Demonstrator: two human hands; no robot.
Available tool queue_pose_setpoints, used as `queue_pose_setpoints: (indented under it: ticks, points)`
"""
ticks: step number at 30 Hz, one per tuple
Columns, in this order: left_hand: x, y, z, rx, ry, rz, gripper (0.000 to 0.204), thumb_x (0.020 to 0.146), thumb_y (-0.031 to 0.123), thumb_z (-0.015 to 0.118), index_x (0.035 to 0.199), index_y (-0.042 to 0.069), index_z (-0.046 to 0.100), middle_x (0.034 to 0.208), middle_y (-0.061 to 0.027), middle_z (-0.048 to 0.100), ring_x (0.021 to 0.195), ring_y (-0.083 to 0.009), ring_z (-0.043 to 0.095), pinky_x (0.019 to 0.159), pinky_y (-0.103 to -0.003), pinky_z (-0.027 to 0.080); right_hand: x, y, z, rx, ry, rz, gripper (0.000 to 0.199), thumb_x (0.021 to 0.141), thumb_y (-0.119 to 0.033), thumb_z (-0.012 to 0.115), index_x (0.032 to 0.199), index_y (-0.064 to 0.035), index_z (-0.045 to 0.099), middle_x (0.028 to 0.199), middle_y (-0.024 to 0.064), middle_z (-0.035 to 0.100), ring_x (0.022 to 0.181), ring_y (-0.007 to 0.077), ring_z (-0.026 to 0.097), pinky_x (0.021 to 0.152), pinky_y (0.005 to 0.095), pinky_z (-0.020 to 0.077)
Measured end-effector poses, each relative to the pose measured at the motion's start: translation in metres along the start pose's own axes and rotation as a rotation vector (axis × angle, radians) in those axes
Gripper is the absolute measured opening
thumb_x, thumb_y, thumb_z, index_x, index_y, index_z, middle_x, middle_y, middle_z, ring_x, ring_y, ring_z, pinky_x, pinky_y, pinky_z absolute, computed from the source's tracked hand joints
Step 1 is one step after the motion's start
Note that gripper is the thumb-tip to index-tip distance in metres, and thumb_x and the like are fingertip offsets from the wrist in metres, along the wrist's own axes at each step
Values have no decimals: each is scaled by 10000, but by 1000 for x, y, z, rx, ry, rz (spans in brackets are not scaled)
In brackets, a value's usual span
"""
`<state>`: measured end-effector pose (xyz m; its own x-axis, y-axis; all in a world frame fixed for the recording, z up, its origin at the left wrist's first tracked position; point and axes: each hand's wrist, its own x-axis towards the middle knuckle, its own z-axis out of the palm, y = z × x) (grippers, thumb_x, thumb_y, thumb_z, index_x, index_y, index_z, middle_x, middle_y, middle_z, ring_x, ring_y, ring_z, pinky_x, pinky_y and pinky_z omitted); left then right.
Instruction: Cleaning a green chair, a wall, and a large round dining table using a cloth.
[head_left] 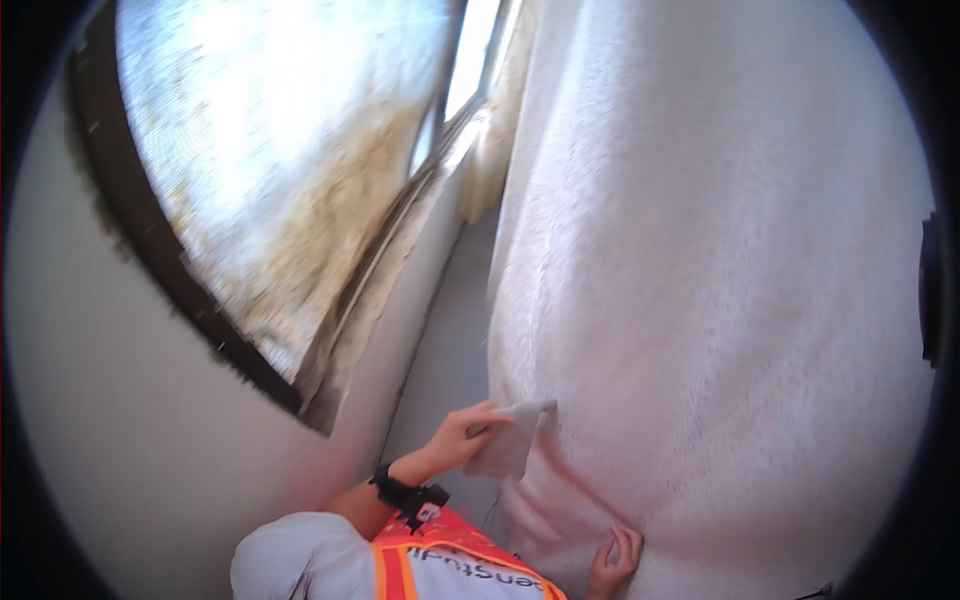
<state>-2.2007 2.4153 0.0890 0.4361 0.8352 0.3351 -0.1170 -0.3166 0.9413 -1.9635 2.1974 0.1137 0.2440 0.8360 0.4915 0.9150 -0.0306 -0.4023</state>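
Landmark: tall rough white plastered wall face (720,260), coarse-grained, filling the right-hand part of the view; all places below given relative to it.

Left hand (462,436): at the lower left edge of the plastered wall face, forearm rising from the bottom of the view. Fingers (490,410) curled closed over the top of a small flat grey rectangular pad (505,445), thumb beneath; firm hold.

Pad position: pressed flat against the left edge of the plastered wall face, low down, upper corner projecting rightward onto the rough surface. Material of pad not resolvable; blurred.

Right hand (612,562): below and to the right of the pad, at the bottom of the plastered wall face. Fingers (628,545) bent, tips resting on the plaster; nothing held as far as visible. Lower part of the hand cut by the frame edge.

Wrist: black strap band (395,490) on the left wrist, just below the hand.

Clothing: orange high-visibility vest with pale stripes (450,565) over a white sleeve (290,560), at the bottom edge, left of the wall face's base.

Left of wall face: narrow grey recess (450,340) directly adjoining its edge; beyond it a smooth pale wall (110,420).

Further left, upper: window with dark frame (150,250), glass bright and stained brownish (290,160).
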Motion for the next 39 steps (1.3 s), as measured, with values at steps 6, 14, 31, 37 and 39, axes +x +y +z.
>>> queue_pose_setpoints:
  ticks: [6, 14, 31, 37, 39]
  points:
    - [-9, 6, -5, 13, 42, -2, 292, 716, -88, 497, 961, 38, 593, 867, -88, 541, 777, -164, 524, 696, -234, 403, 78, -19, 127, 240, 624, -101, 104, 761, -70, 444, 727, -23, 531, 767, 111, 508, 710, 261, 507, 635, 354, 421]
    - [-94, 70, -61, 227, 528, -19, 265, 727, -80, 494, 958, 15, 580, 876, -92, 531, 771, -160, 509, 682, -238, 400, 141, -186, 178, 963, -210, -834, 247, 656, 72, 530, 887, -18, 523, 899, 138, 515, 824, 303, 493, 722, 371, 408]
    - [-177, 103, -42, 653, 1191, 21, 337, 760, 5, 530, 1091, 67, 536, 930, -78, 518, 771, -177, 523, 672, -280, 428, 106, -279, 244, 1349, -443, -1642, 620, 651, -105, 687, 1191, -134, 383, 1146, 198, 413, 997, 374, 452, 801, 449, 397]
    - [-205, 69, -36, 398, 1118, -89, 404, 799, 79, 525, 1190, 24, 438, 1077, -101, 535, 841, -136, 551, 763, -266, 444, 118, -254, 257, 1198, -476, -1526, 497, 547, 37, 574, 1028, -89, 558, 1030, 188, 499, 875, 342, 505, 738, 415, 426]
    - [-222, 58, -40, 392, 1212, -47, 383, 812, 93, 511, 1180, 10, 442, 1032, -98, 549, 846, -134, 543, 768, -276, 440, 120, -244, 264, 1169, -483, -1442, 503, 538, 46, 578, 1024, -81, 562, 1025, 187, 502, 872, 340, 509, 738, 407, 431]
